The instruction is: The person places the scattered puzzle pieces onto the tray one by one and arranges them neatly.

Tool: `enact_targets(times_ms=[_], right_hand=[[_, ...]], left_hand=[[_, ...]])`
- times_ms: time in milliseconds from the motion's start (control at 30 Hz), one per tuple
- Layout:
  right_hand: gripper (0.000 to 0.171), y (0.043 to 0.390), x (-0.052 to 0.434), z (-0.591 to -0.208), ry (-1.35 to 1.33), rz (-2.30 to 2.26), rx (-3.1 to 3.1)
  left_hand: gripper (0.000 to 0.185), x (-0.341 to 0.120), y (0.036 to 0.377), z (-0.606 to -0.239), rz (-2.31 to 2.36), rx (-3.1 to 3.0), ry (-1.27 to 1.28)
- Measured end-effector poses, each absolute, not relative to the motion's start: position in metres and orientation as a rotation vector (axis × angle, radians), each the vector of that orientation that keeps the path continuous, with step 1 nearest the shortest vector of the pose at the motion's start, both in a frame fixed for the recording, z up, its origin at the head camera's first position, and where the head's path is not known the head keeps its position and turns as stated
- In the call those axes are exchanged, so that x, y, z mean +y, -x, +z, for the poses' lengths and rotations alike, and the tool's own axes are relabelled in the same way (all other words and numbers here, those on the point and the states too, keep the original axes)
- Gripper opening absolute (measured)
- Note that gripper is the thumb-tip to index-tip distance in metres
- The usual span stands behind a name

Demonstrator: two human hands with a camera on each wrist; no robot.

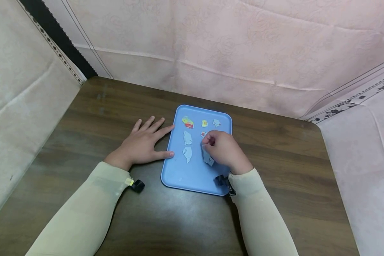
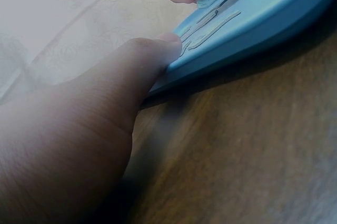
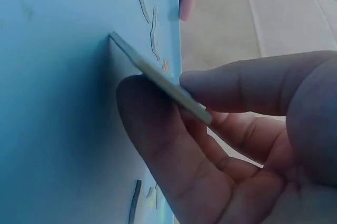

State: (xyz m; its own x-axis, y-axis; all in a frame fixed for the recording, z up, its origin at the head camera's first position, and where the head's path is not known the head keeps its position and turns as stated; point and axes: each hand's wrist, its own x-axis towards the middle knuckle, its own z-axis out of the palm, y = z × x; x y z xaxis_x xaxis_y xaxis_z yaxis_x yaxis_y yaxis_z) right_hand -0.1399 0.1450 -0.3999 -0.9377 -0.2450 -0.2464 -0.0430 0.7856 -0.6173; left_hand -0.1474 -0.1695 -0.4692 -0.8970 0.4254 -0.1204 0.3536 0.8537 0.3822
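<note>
My right hand (image 1: pixel 225 149) is over the right side of a blue tray (image 1: pixel 185 176). Between thumb and fingertips it pinches a thin, flat, pale blue puzzle piece (image 3: pixel 163 82), tilted, with one end down near the tray floor. The irregular outline of this piece shows in the left wrist view too. My left hand (image 1: pixel 139 144) lies spread beside the tray, its thumb and index fingertips at the left rim. In the tray lie two pale pieces (image 1: pixel 187 154) on the left, a red, yellow and green piece (image 1: pixel 187 122), a small yellow piece (image 1: pixel 204 123) and another pale piece (image 1: pixel 216 123).
The tray rests on a dark brown wooden table (image 1: pixel 281 185). Pale patterned cloth (image 1: pixel 211 53) hangs behind the table and along both sides. Small black cameras (image 1: pixel 137 185) are strapped at both wrists, the right one over the tray's lower right corner.
</note>
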Motion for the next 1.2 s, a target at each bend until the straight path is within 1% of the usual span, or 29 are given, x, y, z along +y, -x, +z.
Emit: enact_targets(times_ms=[233,733,1200], right_hand=[[0.008,0.1408,0.1456,-0.4003,0.135,-0.92,2.614],[0.018,0.1414,0.1491,-0.3998,0.069,-0.897,2.552],[0.016,0.1434,0.1516,-0.3995,0.076,-0.859,2.551]], left_hand=[[0.104,-0.1692,0.1478,-0.4698,0.523,2.828,-0.59],[0.104,-0.1687,0.1466,-0.4698,0.536,2.821,-0.585],[0.104,-0.1692,0.1481,-0.4696,0.534,2.825,-0.599]])
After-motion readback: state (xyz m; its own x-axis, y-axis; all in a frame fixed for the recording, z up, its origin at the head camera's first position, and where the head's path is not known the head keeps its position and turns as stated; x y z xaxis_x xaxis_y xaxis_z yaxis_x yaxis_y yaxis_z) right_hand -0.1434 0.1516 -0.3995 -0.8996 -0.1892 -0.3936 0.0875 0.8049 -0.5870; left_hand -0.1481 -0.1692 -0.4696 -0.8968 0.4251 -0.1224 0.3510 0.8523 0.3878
